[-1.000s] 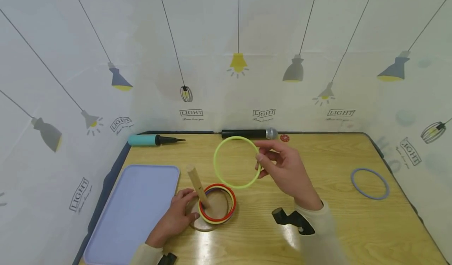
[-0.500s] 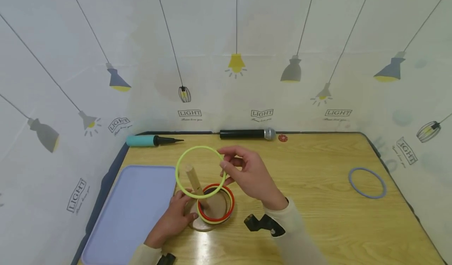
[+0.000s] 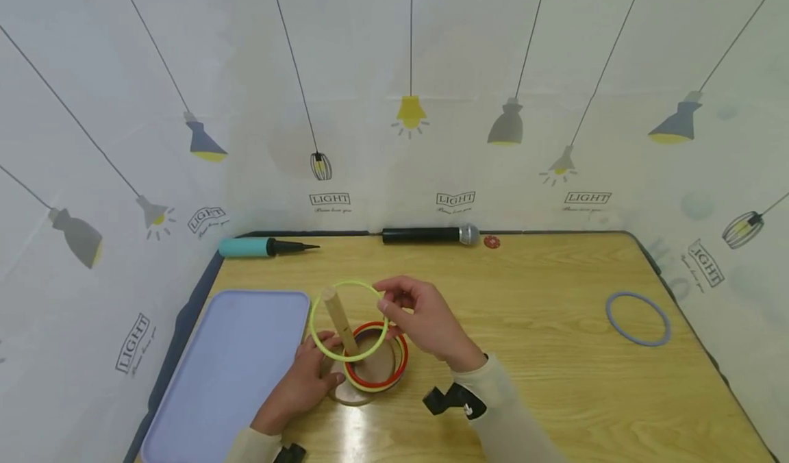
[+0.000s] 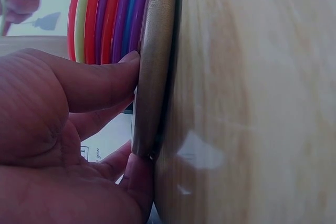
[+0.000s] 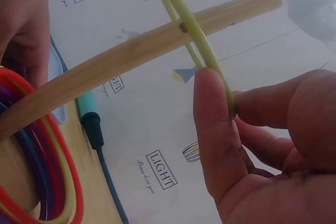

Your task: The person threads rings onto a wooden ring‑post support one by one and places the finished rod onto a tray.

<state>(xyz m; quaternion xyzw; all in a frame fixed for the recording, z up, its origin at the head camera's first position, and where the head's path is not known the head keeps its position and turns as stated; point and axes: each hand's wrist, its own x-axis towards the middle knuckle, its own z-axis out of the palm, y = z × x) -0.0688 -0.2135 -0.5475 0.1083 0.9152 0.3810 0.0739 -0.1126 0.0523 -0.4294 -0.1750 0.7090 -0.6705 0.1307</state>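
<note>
In the head view, my right hand (image 3: 428, 319) pinches a thin yellow-green ring (image 5: 197, 30) between thumb and fingers. That ring encircles the upper part of a wooden post (image 3: 337, 316), as the right wrist view shows. My left hand (image 3: 305, 381) holds the left edge of the round wooden base (image 4: 156, 51), its thumb and fingertips against the rim. Around the post's foot lies a stack of several rings (image 4: 94, 19) in red, pale yellow, purple and blue, with a red one on top. The stack sits off to the post's right.
A blue-purple ring (image 3: 637, 319) lies flat at the table's right. To the left is a lavender tray (image 3: 228, 374). Along the back edge lie a teal hand pump (image 3: 246, 247), a microphone (image 3: 425, 235) and a red chip (image 3: 492, 242). Walls with printed lamps enclose the table.
My right hand has moved left and then down with the yellow-green ring, from the open table to around the post. My left hand stays on the base.
</note>
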